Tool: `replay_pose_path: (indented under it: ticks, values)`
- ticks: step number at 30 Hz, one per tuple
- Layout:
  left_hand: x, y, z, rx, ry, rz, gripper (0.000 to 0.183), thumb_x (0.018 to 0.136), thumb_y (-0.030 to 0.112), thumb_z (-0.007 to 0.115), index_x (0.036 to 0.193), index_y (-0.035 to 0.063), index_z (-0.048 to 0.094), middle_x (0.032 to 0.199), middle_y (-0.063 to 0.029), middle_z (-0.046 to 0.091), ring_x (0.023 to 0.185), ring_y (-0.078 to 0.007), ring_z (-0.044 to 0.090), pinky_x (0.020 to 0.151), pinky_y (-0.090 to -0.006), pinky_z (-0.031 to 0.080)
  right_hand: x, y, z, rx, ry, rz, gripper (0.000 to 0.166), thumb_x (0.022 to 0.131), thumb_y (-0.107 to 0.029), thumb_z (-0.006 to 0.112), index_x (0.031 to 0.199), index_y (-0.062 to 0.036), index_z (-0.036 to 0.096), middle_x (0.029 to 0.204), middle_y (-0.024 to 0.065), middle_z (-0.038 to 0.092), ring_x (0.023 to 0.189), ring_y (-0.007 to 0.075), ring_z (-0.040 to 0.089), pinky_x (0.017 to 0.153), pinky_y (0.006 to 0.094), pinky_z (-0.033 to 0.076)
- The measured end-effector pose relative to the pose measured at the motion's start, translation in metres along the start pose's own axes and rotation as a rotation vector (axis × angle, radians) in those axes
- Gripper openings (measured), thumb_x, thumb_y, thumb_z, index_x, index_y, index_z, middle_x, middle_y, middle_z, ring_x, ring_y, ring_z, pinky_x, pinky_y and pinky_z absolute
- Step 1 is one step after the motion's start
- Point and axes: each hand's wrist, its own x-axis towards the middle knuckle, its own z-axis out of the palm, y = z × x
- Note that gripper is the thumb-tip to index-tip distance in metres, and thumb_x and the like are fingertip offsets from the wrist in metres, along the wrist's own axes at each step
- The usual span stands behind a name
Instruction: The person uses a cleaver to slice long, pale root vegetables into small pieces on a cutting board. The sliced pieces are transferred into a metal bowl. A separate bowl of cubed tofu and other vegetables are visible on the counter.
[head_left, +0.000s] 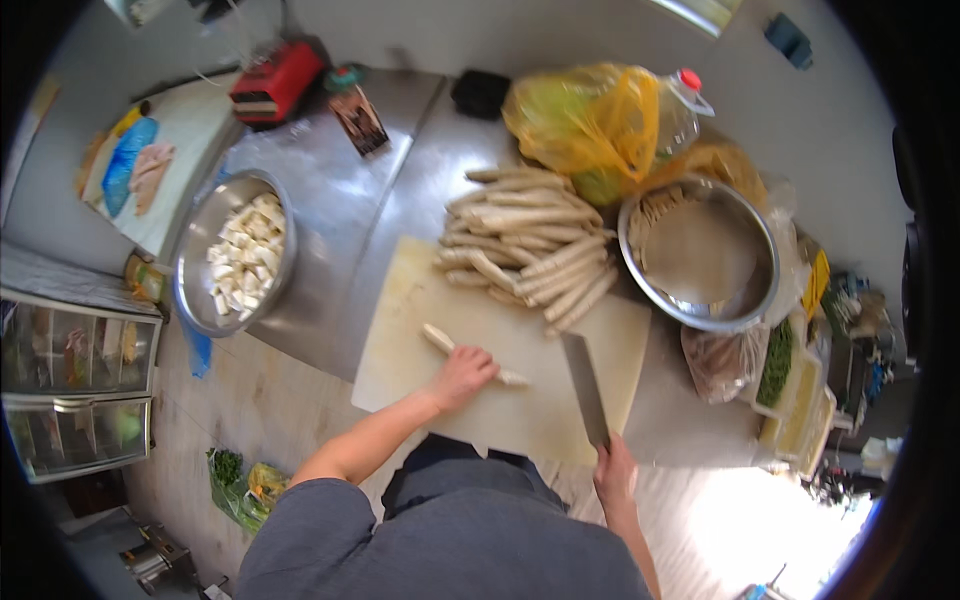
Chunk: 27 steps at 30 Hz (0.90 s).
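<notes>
My left hand is closed over the middle of one long, pale root vegetable. It lies slantwise on a white cutting board, both ends showing past my fingers. In my right hand is the handle of a cleaver. Its broad blade points away from me over the right part of the board, apart from the held root. A heap of similar roots covers the board's far edge. Off to the left, a steel bowl contains many white cut chunks.
Right of the heap stands another steel bowl with pale pieces along its inner side. Behind are a yellow plastic bag and a red-capped clear bottle. A red appliance sits at back left. Bagged greens lie on the floor.
</notes>
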Motion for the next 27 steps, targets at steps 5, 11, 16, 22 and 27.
replay_pose_path:
  ticks: [5, 11, 16, 22, 27]
  values:
    - [-0.006, 0.022, 0.015, -0.029, 0.144, -0.068, 0.023, 0.078, 0.014, 0.061, 0.100, 0.0136, 0.065, 0.102, -0.0027, 0.057, 0.099, -0.0217, 0.052, 0.087, -0.0368, 0.037, 0.042, -0.032, 0.021, -0.074, -0.140, -0.281, 0.027, 0.088, -0.009, 0.058, 0.114, -0.0127, 0.054, 0.088, 0.0110, 0.064, 0.077, 0.0318, 0.064, 0.064, 0.0424, 0.052]
    - [-0.016, 0.022, 0.022, 0.033, 0.189, -0.117, 0.024, 0.078, 0.015, 0.062, 0.102, 0.0153, 0.067, 0.105, -0.0009, 0.060, 0.099, -0.0218, 0.053, 0.087, -0.0371, 0.037, 0.076, -0.068, 0.027, -0.166, -0.364, -0.398, 0.020, 0.088, -0.007, 0.051, 0.107, -0.0097, 0.050, 0.080, 0.0099, 0.058, 0.071, 0.0302, 0.063, 0.056, 0.0419, 0.050]
    - [-0.016, 0.024, 0.023, 0.017, 0.167, -0.140, 0.022, 0.080, 0.016, 0.061, 0.101, 0.0151, 0.068, 0.105, -0.0002, 0.061, 0.100, -0.0224, 0.053, 0.087, -0.0373, 0.037, 0.092, -0.072, 0.044, -0.239, -0.463, -0.416, 0.015, 0.087, -0.006, 0.050, 0.102, -0.0078, 0.048, 0.081, 0.0116, 0.057, 0.073, 0.0328, 0.063, 0.057, 0.0448, 0.050]
    - [-0.015, 0.021, 0.027, -0.035, 0.210, -0.159, 0.018, 0.081, 0.014, 0.061, 0.097, 0.0136, 0.069, 0.101, -0.0012, 0.063, 0.098, -0.0232, 0.054, 0.087, -0.0391, 0.037, 0.098, -0.057, 0.074, -0.137, -0.403, -0.397, 0.012, 0.088, -0.009, 0.050, 0.099, -0.0069, 0.045, 0.086, 0.0140, 0.059, 0.073, 0.0356, 0.063, 0.059, 0.0476, 0.049]
    - [-0.019, 0.019, 0.025, -0.066, 0.180, -0.132, 0.020, 0.078, 0.014, 0.062, 0.097, 0.0124, 0.068, 0.100, -0.0017, 0.063, 0.099, -0.0239, 0.055, 0.086, -0.0389, 0.038, 0.085, -0.065, 0.051, -0.128, -0.426, -0.346, 0.010, 0.089, -0.010, 0.049, 0.099, -0.0065, 0.045, 0.087, 0.0147, 0.061, 0.072, 0.0370, 0.062, 0.059, 0.0480, 0.049]
